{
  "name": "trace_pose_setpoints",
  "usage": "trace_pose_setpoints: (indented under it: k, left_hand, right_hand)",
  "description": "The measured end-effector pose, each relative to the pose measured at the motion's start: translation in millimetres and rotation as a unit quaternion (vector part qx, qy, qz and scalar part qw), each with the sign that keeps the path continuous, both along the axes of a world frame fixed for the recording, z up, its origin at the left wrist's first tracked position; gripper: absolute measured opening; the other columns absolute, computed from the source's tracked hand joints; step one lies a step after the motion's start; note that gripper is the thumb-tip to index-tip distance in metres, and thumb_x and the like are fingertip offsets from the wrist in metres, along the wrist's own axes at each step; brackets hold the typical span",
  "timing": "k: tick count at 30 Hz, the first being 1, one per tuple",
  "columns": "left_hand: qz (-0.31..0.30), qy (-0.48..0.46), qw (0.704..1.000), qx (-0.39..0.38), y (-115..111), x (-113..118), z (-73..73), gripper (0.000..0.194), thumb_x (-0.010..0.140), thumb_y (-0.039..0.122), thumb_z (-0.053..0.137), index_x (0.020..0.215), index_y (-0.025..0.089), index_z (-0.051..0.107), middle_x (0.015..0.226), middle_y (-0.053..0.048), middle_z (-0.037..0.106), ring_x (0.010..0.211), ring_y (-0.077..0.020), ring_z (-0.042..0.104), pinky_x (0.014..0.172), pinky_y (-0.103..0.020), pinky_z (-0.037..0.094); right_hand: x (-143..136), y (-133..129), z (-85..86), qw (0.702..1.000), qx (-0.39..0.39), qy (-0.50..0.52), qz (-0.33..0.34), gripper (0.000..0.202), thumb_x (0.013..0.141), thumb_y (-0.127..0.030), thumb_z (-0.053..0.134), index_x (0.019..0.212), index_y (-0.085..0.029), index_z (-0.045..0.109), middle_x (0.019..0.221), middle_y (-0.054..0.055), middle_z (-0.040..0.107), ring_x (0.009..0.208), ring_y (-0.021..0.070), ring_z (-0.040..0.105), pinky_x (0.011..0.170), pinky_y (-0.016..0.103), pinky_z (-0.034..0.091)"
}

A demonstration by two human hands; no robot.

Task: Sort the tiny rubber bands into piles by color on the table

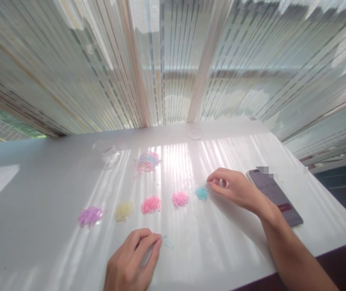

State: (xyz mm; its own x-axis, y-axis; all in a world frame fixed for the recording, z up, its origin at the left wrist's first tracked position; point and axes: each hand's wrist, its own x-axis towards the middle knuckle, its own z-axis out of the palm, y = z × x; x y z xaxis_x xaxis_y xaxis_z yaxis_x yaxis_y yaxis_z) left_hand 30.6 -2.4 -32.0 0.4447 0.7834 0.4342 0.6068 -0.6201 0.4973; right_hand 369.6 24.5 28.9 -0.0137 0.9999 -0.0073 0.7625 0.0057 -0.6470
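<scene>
Near the front edge, my left hand (134,256) is closed in a pinch on a thin teal loop (164,237), which looks like a small rubber band. Another teal loop (168,244) lies on the table beside its fingertips. My right hand (233,186) is also pinched, just right of a small teal pile (201,193); what its fingertips hold, if anything, I cannot make out. Leftward from there runs a row of similar loop piles: a light pink pile (180,199), a coral pink pile (151,204), a yellow pile (124,211) and a purple pile (90,216).
Behind the row lies a mixed-colour heap (148,161) of loops. A clear container (110,155) stands to its left, and a clear round lid (194,133) rests farther back. A phone (277,198) lies right of my right hand on the white table (48,173). Sheer striped curtains (173,60) hang behind.
</scene>
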Motion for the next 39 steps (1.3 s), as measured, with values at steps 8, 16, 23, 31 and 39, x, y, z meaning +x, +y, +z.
trace_pose_setpoints:
  k: [8,16,23,31,39]
  left_hand:
    - [-0.004,-0.003,1.0,-0.007,0.4,0.4,0.9,0.011,0.102,0.02,0.06,0.101,0.022,0.072,0.091,-0.003,0.07,0.071,-0.0131,0.07,0.061,-0.019,0.055]
    - [-0.002,-0.001,1.0,-0.008,-0.1,1.2,2.2,0.014,0.103,0.02,0.057,0.099,0.021,0.071,0.089,-0.003,0.07,0.068,-0.0122,0.069,0.058,-0.018,0.053]
    - [-0.003,-0.006,1.0,-0.012,-0.2,-0.4,0.8,0.012,0.102,0.019,0.059,0.101,0.021,0.07,0.091,-0.003,0.069,0.071,-0.0124,0.069,0.063,-0.02,0.053]
    - [-0.007,-0.002,0.999,-0.034,-0.9,-1.4,1.9,0.014,0.103,0.021,0.058,0.101,0.021,0.071,0.092,-0.003,0.07,0.072,-0.0121,0.068,0.057,-0.017,0.053]
    - [-0.004,-0.014,0.999,-0.042,-2.0,0.0,2.3,0.013,0.103,0.019,0.059,0.102,0.021,0.072,0.093,-0.003,0.069,0.074,-0.0117,0.069,0.054,-0.015,0.052]
  right_hand:
    - [0.6,-0.5,5.0,0.999,-0.049,0.001,-0.013,0.019,0.09,-0.035,0.06,0.081,-0.025,0.073,0.08,0.002,0.075,0.069,0.019,0.066,0.063,0.032,0.054]
    - [-2.4,-1.2,6.5,0.997,-0.079,0.005,0.008,0.022,0.094,-0.036,0.057,0.081,-0.025,0.072,0.078,0.0,0.073,0.071,0.0182,0.066,0.064,0.03,0.052]
    - [-5.3,-2.5,9.1,0.996,-0.084,0.008,0.015,0.027,0.097,-0.038,0.056,0.081,-0.024,0.072,0.077,0.001,0.073,0.068,0.0181,0.064,0.061,0.03,0.05]
    - [-11.5,-2.1,10.8,0.995,-0.098,0.01,0.009,0.033,0.099,-0.04,0.053,0.079,-0.023,0.072,0.075,0.001,0.073,0.066,0.0177,0.063,0.061,0.03,0.046]
    - [-6.8,-2.6,8.7,0.998,-0.066,-0.014,-0.004,0.032,0.101,-0.037,0.05,0.079,-0.023,0.069,0.078,0.0,0.072,0.069,0.0169,0.063,0.062,0.028,0.046]
